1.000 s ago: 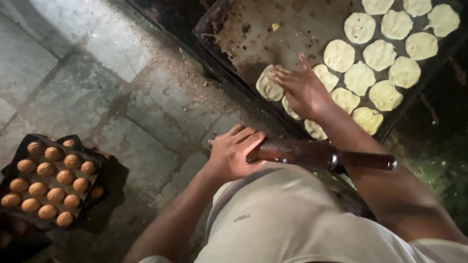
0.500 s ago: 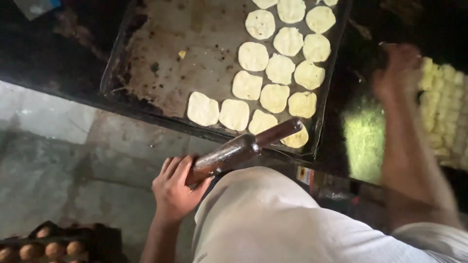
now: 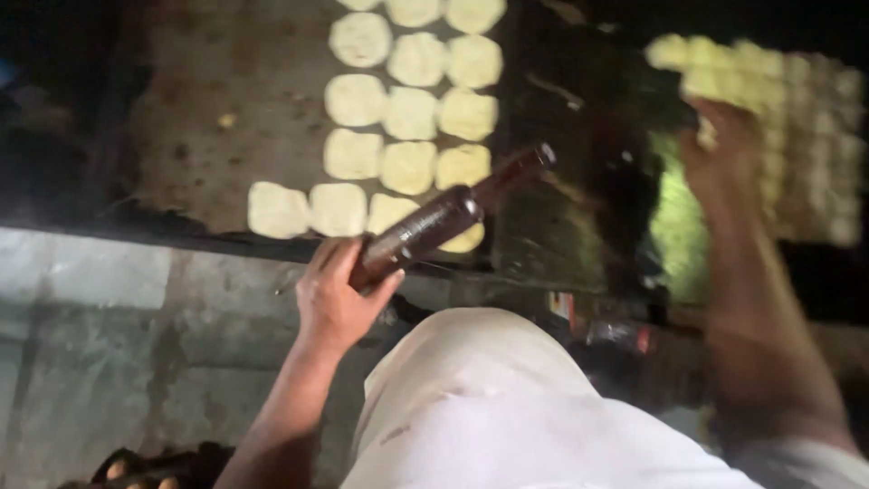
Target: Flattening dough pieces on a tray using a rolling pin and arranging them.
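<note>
My left hand [image 3: 338,294] grips one end of a dark wooden rolling pin [image 3: 434,222], which slants up to the right over the near edge of a dark baking tray [image 3: 199,136]. Several pale flat dough rounds [image 3: 412,113] lie in rows on the tray's right half. My right hand [image 3: 724,149] is blurred, stretched out to the right over a second batch of pale dough pieces [image 3: 778,91]. Whether it holds a piece cannot be told.
A grey stone floor [image 3: 109,344] shows at lower left. My knee in pale cloth [image 3: 507,407] fills the lower middle. A dark tray of small brown baked pieces [image 3: 136,469] peeks in at the bottom left edge.
My right hand left the dough rounds on the tray and swung right to the second batch. The view shifted right. My left hand kept hold of the rolling pin.
</note>
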